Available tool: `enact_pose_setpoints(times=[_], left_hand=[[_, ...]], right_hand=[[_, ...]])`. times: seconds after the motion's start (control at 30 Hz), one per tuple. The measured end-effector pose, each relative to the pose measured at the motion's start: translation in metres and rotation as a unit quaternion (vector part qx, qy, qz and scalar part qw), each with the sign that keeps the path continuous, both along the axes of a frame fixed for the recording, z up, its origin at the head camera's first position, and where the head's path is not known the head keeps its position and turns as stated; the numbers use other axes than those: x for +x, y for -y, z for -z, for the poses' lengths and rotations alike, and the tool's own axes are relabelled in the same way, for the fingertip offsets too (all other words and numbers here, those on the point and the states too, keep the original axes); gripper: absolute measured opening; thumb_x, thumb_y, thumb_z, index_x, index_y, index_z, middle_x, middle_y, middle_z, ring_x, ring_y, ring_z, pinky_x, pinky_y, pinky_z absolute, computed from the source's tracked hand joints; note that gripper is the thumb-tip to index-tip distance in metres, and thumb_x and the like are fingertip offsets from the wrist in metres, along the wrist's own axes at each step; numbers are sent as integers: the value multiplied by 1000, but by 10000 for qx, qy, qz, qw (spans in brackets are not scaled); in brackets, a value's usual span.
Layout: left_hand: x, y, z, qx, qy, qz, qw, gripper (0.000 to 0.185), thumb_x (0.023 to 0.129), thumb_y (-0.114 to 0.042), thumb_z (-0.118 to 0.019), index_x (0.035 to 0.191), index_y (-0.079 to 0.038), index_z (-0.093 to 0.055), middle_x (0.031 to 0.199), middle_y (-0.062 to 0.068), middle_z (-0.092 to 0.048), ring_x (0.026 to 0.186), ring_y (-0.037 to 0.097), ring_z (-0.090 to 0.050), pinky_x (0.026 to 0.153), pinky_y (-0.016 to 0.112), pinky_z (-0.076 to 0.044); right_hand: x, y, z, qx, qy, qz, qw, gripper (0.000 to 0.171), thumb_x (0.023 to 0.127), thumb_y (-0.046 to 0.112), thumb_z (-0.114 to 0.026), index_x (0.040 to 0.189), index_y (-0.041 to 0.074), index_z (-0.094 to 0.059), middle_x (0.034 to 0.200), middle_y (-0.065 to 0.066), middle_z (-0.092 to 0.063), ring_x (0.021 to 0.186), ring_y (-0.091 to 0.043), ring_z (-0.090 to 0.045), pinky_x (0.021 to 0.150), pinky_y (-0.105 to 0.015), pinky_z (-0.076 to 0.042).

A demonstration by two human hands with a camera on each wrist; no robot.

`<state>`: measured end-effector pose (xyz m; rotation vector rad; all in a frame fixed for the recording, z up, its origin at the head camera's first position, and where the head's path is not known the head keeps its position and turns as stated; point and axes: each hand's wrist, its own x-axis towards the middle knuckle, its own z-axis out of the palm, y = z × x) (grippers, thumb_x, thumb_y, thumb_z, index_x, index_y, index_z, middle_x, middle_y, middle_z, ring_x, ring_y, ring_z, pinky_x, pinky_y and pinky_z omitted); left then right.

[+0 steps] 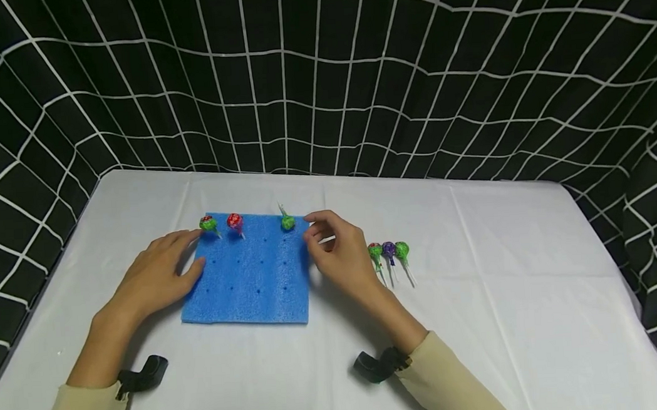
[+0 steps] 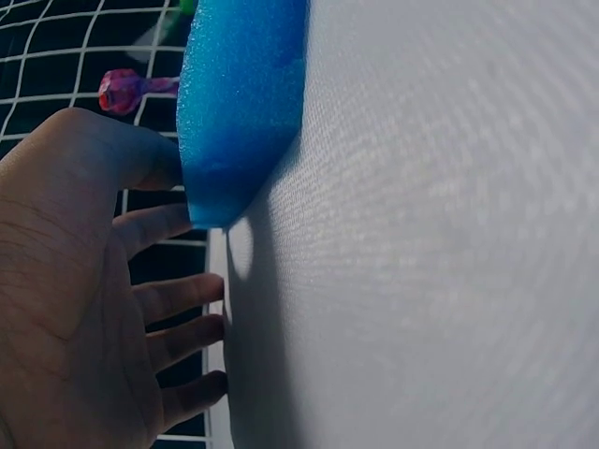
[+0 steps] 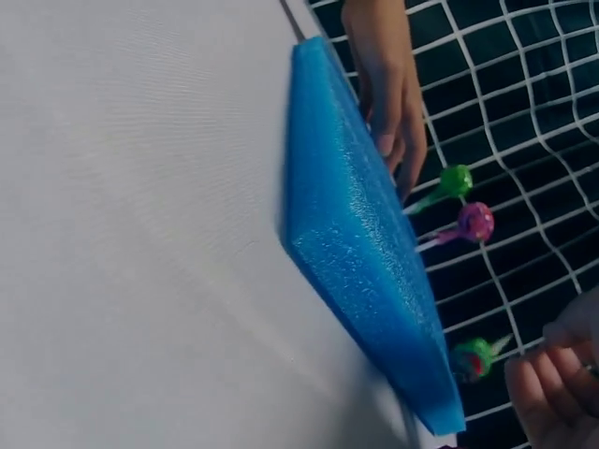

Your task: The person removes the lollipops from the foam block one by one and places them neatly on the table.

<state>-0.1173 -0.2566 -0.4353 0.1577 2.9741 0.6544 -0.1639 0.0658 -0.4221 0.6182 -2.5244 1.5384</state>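
A square blue foam board (image 1: 247, 266) dotted with small holes lies on the table. Along its far edge stand a green-and-red lollipop (image 1: 208, 224) and a red-pink lollipop (image 1: 235, 222), both stick down. Farther right, a green lollipop (image 1: 287, 222) has its head against the foam and a pale end pointing up. My left hand (image 1: 154, 272) rests at the board's left edge, fingers extended and thumb over the foam. Beside the far right corner is my right hand (image 1: 342, 251), fingers loosely bent, thumb and index apart, clear of the green lollipop (image 3: 474, 359) in the right wrist view.
Right of the right hand, a green-and-red lollipop (image 1: 375, 252), a purple lollipop (image 1: 389, 250) and another green lollipop (image 1: 402, 251) lie in a row on the white tablecloth (image 1: 514, 281). Black curtains with a white grid (image 1: 320, 74) hang behind and at both sides.
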Motion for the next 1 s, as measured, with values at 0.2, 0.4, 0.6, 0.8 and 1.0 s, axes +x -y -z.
enact_pose_setpoints(times=[0.2, 0.4, 0.6, 0.8, 1.0], left_hand=[[-2, 2, -3, 8, 14, -21, 10000, 62, 105, -34, -57, 160, -7, -44, 163, 27, -44, 153, 54, -36, 122, 75, -30], [-2, 2, -1, -11, -11, 43, 10000, 62, 106, -34, -55, 160, -7, -43, 163, 27, -44, 153, 53, -36, 122, 74, -31], [-4, 2, -1, -61, -55, 59, 9999, 62, 106, -34, -55, 160, -7, -44, 163, 26, -45, 153, 52, -37, 122, 74, -32], [-4, 2, -1, -54, -73, 37, 10000, 62, 106, -35, -55, 159, -7, -45, 163, 26, -46, 152, 52, -39, 122, 73, -33], [-3, 3, 0, -64, -116, 17, 9999, 61, 106, -35, -55, 159, -7, -45, 162, 26, -46, 152, 52, -39, 122, 73, -34]], right_hand=[[-12, 12, -3, 216, 22, -106, 9997, 25, 96, 2, -69, 120, -5, -71, 97, -16, -75, 88, -25, -74, 77, -35, -67], [-25, 13, -4, 579, -142, -83, 9982, 25, 96, 3, -70, 120, -4, -71, 109, -21, -73, 96, -30, -76, 82, -36, -67], [-44, 3, -6, 999, -33, 210, 9948, 26, 98, 5, -67, 122, -5, -71, 116, -23, -72, 105, -34, -74, 89, -42, -66], [-70, -5, -7, 1495, 54, 434, 9878, 29, 97, 8, -65, 123, -4, -72, 117, -26, -72, 107, -40, -74, 94, -50, -62], [-86, 0, -3, 1776, 176, 307, 9835, 32, 97, 10, -66, 125, -2, -72, 119, -25, -71, 103, -38, -73, 93, -51, -59]])
